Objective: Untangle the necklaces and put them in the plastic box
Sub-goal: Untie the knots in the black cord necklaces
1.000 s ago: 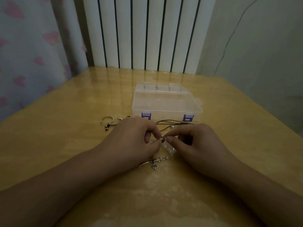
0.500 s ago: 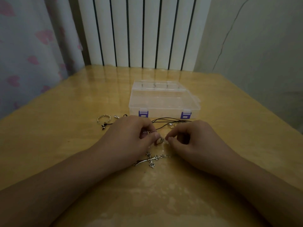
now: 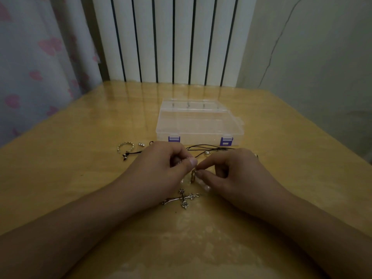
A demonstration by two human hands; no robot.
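My left hand (image 3: 161,174) and my right hand (image 3: 235,174) meet at the table's middle, both pinching a thin silver chain necklace (image 3: 193,175) between thumb and fingertips. Its silver cross pendant (image 3: 184,199) lies on the table just below the hands. A black cord necklace (image 3: 205,149) with a small pale bead lies behind the hands, partly hidden by them. The clear plastic box (image 3: 199,125) with purple latches sits closed behind it.
A silver ring-shaped piece (image 3: 125,147), a small silver charm (image 3: 141,144) and a black cord end lie left of the box. The wooden table (image 3: 80,178) ends at a white radiator at the back, a heart-print curtain at the left and a wall at the right.
The hands stayed together on the chain. The cross pendant now lies more in the open below them, and the chain link hangs between the fingertips.
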